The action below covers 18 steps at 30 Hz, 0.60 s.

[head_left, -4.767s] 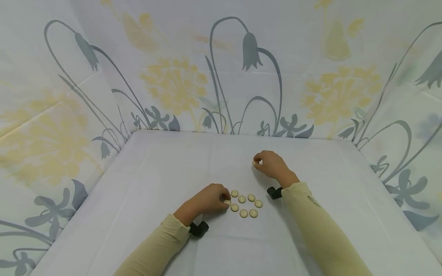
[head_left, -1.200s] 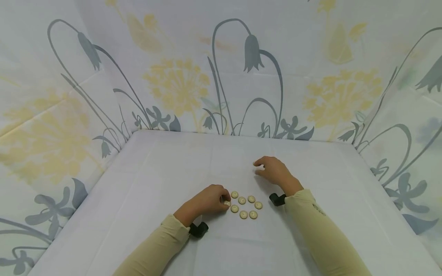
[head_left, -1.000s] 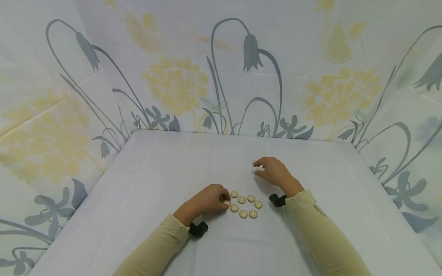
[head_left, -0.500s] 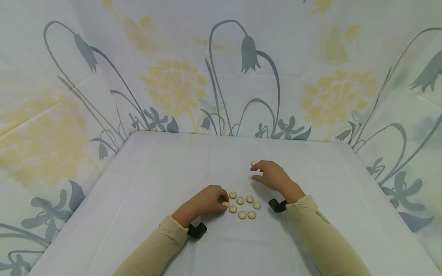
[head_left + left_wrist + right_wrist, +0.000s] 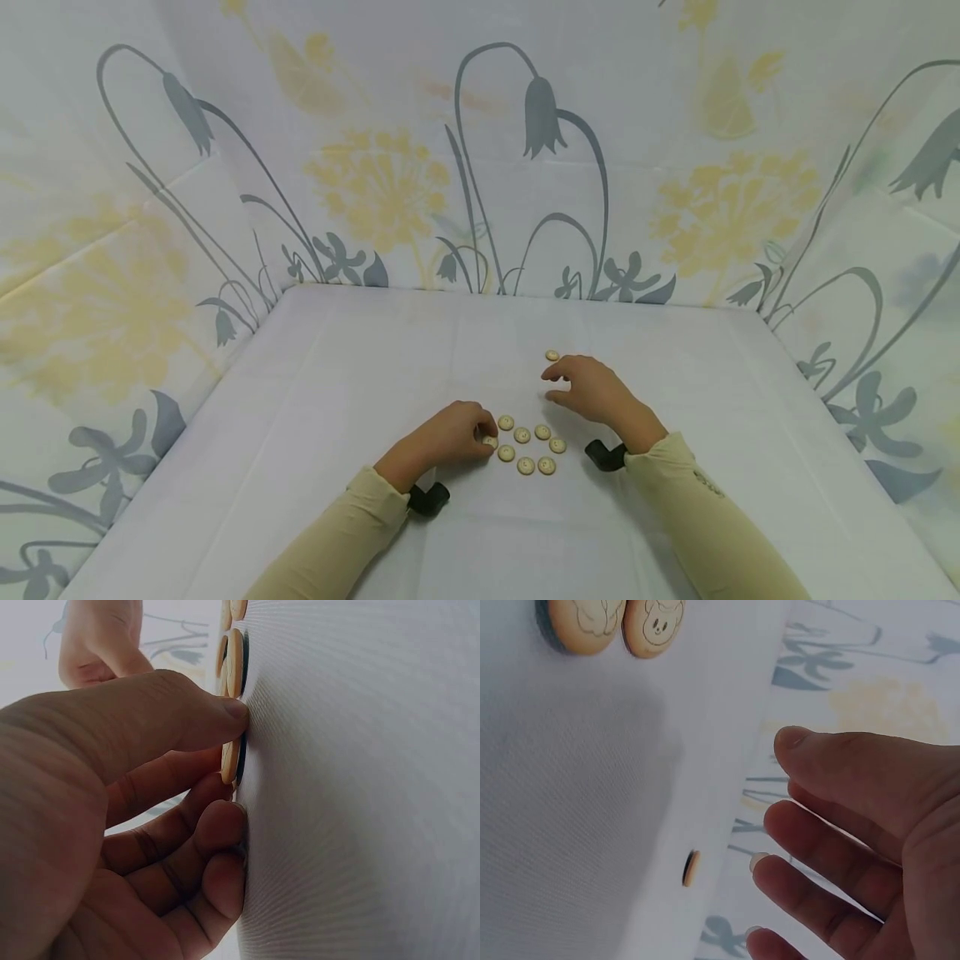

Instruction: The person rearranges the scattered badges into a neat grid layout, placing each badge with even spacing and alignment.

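Note:
My left hand (image 5: 450,435) pinches a small round wooden disc (image 5: 490,442) at the left end of a group of similar discs on the table. In the left wrist view, thumb and forefinger are on that disc (image 5: 229,766), which lies flat on the cloth. My right hand (image 5: 596,393) hovers with thumb and fingers parted and nothing between them. Just beyond its fingertips lies a lone disc (image 5: 552,355). In the right wrist view, the lone disc (image 5: 691,868) is apart from the fingers, and a nearer disc (image 5: 653,627) carries a bear-like line drawing.
Several more discs, such as the front one (image 5: 526,466), form a loose cluster between the hands. White cloth covers the table (image 5: 375,358). A flower-printed curtain (image 5: 495,167) rises along the back and both sides.
My right hand has let go of the lone disc, parted its fingers and drawn back toward me. That disc stays on the table. My left hand keeps its pinch in the same place.

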{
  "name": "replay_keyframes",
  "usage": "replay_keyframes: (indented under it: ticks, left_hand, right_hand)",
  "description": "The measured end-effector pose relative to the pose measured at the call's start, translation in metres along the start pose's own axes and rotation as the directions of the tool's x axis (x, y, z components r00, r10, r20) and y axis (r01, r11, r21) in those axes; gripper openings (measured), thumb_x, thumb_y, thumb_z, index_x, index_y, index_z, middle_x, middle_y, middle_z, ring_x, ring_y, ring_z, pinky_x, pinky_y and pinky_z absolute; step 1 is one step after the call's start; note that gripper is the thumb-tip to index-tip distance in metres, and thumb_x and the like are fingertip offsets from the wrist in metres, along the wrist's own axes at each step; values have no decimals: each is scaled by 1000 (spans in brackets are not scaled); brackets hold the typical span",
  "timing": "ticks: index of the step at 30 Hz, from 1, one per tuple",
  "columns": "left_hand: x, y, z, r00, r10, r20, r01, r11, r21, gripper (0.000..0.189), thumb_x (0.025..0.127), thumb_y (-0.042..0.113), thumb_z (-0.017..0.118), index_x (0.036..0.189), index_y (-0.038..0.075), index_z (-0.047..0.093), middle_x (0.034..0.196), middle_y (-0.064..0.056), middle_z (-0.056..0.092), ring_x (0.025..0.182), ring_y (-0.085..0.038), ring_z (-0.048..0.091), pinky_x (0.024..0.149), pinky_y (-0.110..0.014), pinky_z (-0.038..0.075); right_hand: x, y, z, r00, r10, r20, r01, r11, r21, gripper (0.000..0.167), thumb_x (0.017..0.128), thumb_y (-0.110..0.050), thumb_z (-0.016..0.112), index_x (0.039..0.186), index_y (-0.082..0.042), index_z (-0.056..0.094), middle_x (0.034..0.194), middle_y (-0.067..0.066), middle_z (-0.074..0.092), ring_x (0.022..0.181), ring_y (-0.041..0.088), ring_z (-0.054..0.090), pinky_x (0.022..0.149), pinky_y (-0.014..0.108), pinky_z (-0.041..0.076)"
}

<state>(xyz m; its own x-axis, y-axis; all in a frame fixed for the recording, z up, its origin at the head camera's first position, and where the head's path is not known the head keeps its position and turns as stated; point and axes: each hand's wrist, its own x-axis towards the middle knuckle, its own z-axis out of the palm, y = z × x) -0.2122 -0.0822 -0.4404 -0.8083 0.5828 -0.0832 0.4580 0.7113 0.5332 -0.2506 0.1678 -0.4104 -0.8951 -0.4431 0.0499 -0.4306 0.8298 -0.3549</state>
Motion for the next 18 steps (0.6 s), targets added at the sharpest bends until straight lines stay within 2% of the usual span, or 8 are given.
replay_keyframes:
  ticks: [12,18]
  left_hand:
    - [0,2,-1,1000,-16,7,16,1000,-7,14,83,16,73,96,9,72,88,3,64,75,-7,53,69,-22,46]
    - [0,1,0,1000,-12,2,12,1000,-10,15,82,16,73,96,9,72,87,3,65,75,-7,54,70,-22,46]
  right_hand:
    - [-10,-8,2,999,21,48,-21,1000,2,28,85,-25,74,110,-12,72,104,4,70,99,24,63,87,42,50]
    - [-14,-11,5,998,-10,65,11,1000,-15,26,84,-26,73,107,-13,72,101,1,69,97,22,63,86,41,50]
